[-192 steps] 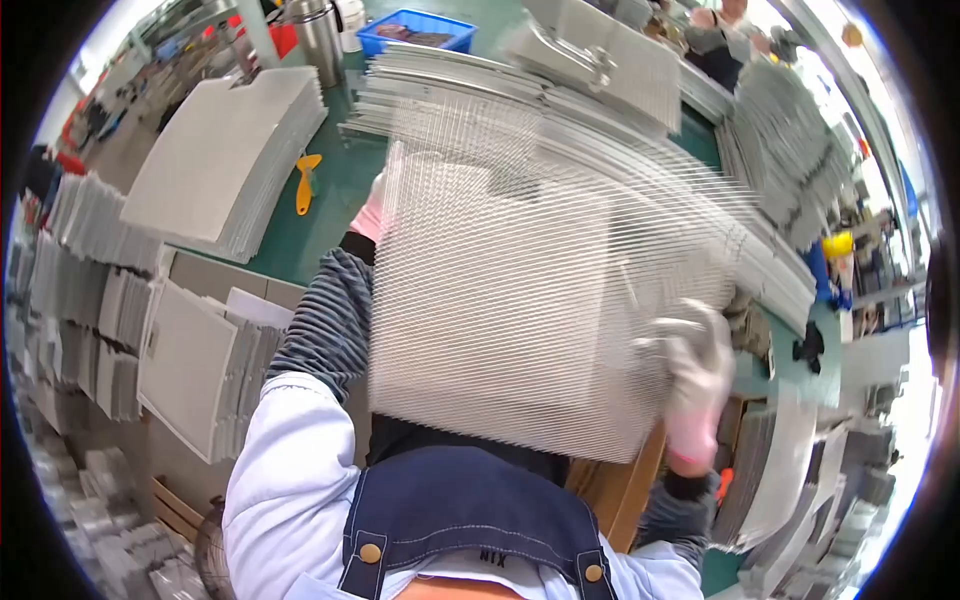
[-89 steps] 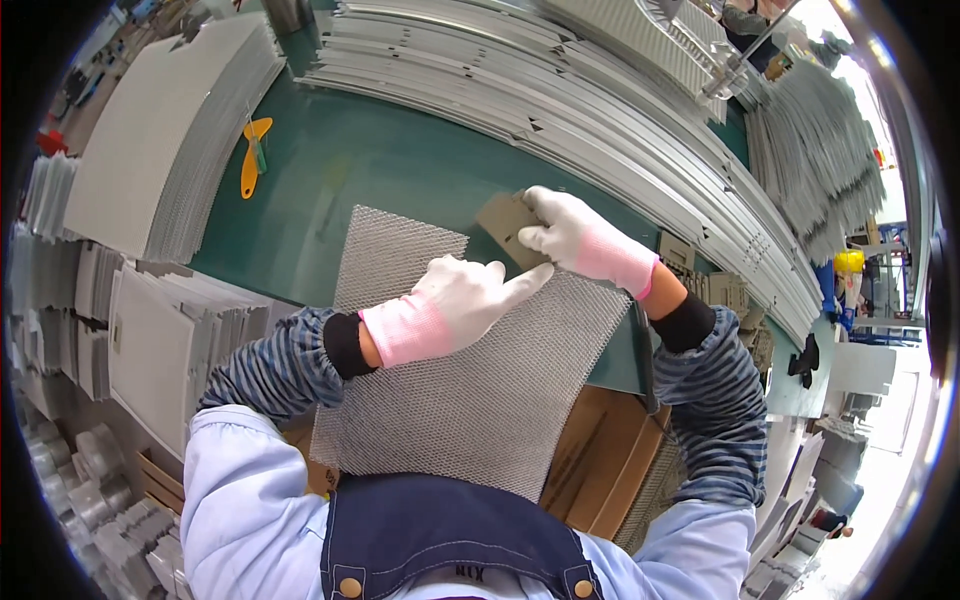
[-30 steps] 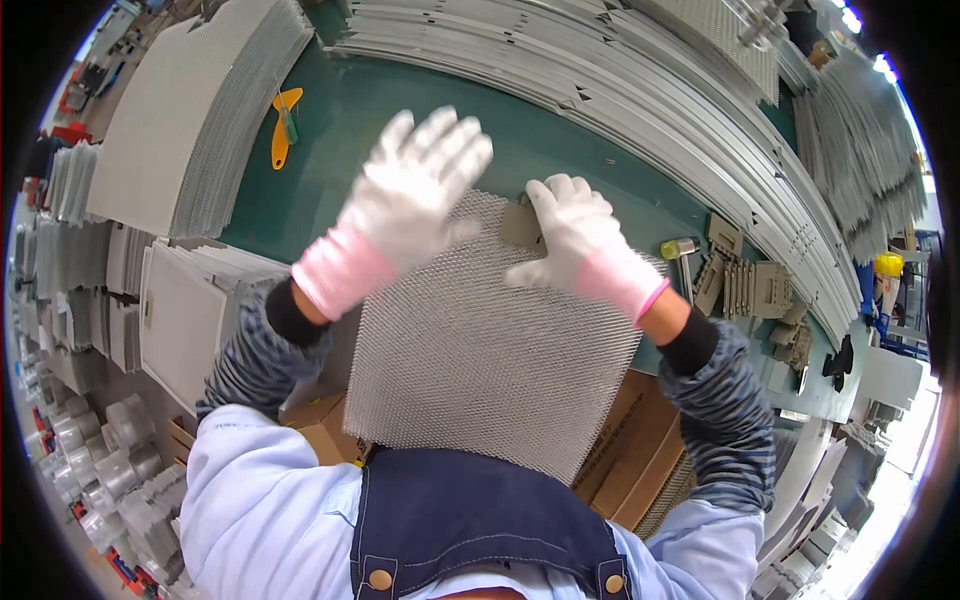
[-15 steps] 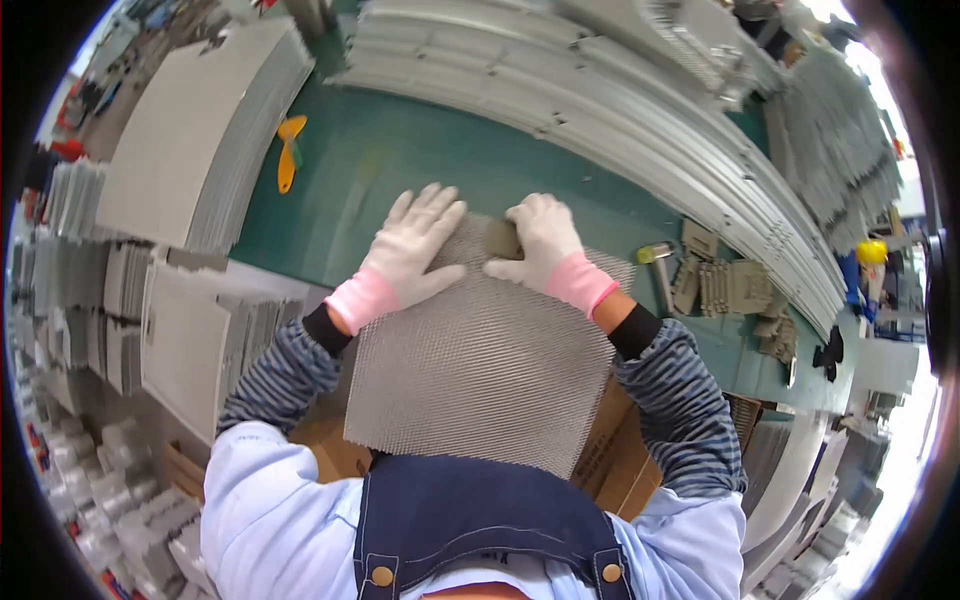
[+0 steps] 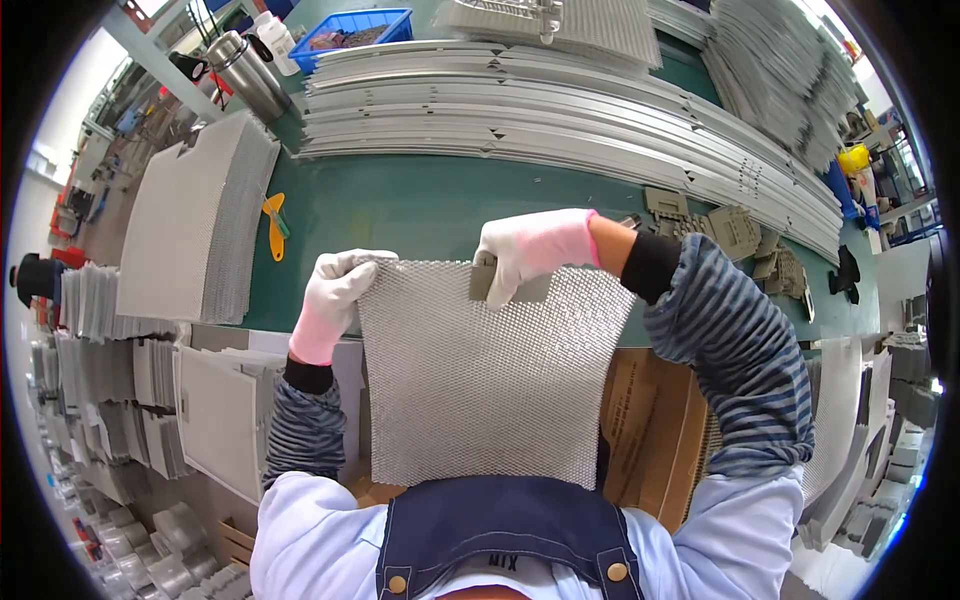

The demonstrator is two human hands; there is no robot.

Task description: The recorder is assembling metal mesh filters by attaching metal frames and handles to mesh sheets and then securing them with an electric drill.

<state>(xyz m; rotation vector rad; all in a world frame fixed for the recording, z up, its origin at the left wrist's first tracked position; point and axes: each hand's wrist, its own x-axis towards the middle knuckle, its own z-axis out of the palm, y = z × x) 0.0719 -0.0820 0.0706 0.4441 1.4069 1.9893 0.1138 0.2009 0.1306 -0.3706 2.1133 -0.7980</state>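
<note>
A silver expanded-metal mesh sheet (image 5: 490, 390) hangs from the bench edge toward my apron. My left hand (image 5: 340, 285), in a white glove with a pink cuff, pinches the sheet's far left corner. My right hand (image 5: 530, 250), gloved alike, is closed on a flat olive-grey plate (image 5: 484, 282) at the sheet's far edge; more of that plate shows behind or through the mesh, to the right of my fingers. The fingertips of my right hand point down over the mesh.
Long metal profiles (image 5: 420, 125) lie across the green bench (image 5: 380, 205). A yellow-handled scraper (image 5: 276, 228) and a panel stack (image 5: 190, 220) are left. Olive-grey plastic parts (image 5: 735, 232) lie right. Behind stand a steel flask (image 5: 248, 75) and blue basket (image 5: 350, 35). Cardboard boxes (image 5: 650, 430) are below.
My left hand has gone from lying flat on the mesh to gripping its corner. My right forearm has swung across to the right, and the sheet's far edge is raised. The view has shifted.
</note>
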